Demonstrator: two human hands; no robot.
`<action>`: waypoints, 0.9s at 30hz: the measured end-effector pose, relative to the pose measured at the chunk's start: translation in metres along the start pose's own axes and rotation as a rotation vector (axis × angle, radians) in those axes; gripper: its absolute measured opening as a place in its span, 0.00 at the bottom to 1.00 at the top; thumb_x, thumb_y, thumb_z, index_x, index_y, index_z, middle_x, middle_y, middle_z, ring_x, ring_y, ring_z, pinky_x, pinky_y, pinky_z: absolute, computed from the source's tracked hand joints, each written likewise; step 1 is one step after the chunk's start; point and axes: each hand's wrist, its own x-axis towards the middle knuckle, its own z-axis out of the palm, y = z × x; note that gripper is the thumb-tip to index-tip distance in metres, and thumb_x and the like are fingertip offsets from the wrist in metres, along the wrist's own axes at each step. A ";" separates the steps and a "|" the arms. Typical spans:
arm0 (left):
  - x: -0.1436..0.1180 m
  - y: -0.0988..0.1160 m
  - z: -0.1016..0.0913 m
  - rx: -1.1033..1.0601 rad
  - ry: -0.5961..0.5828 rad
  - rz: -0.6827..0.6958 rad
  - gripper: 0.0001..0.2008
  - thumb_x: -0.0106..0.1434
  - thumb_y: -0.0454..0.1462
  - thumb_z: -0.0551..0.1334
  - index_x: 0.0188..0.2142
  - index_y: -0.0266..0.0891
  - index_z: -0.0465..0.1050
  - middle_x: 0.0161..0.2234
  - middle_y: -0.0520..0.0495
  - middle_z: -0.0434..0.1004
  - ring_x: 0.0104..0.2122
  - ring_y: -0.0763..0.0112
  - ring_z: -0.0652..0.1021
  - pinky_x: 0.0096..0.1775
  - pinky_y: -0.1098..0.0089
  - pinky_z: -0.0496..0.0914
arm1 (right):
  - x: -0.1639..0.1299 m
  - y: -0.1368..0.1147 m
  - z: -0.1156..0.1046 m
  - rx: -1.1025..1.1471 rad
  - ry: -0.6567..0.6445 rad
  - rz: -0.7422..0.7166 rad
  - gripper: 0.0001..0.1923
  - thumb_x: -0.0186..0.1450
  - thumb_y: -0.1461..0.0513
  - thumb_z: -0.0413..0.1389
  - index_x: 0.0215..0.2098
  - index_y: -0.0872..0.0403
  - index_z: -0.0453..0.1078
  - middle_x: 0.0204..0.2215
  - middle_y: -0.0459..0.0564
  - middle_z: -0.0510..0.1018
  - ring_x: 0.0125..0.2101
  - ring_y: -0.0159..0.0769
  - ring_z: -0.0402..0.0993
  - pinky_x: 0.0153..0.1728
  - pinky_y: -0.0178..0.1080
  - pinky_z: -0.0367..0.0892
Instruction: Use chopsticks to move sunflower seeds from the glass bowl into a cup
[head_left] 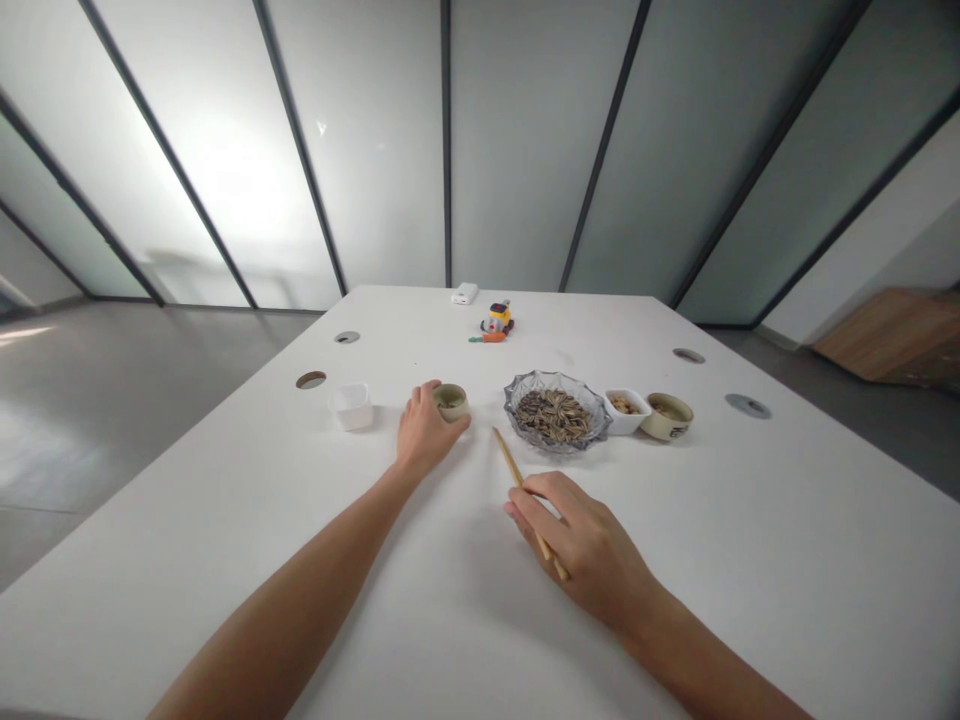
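Both forearms are seen reaching in from the near edge, cut off below the elbows. Chopsticks (528,510) are gripped in the right hand (592,555), fingers closed around them, tips pointing toward the glass bowl of sunflower seeds (556,412); whether one stick or two is held cannot be made out. A small tan cup (451,402) is clasped at its side by the left hand (424,432), its near wall hidden by the fingers. Just left of that sits a white square container (352,406). Right of the seeds, a white dish (626,410) and a tan bowl (667,416) are set side by side; dark marks on the bowl are too small to be read. Farther back, a toy (496,320) and a white box (465,293) are seen. Open white table (787,560) is left all around.
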 end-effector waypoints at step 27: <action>0.000 0.003 0.000 0.009 0.002 0.003 0.31 0.61 0.39 0.72 0.61 0.43 0.65 0.58 0.39 0.73 0.55 0.50 0.78 0.56 0.57 0.70 | -0.013 -0.023 -0.006 -0.111 -0.039 0.052 0.11 0.75 0.72 0.52 0.47 0.56 0.74 0.39 0.56 0.82 0.36 0.41 0.80 0.31 0.40 0.74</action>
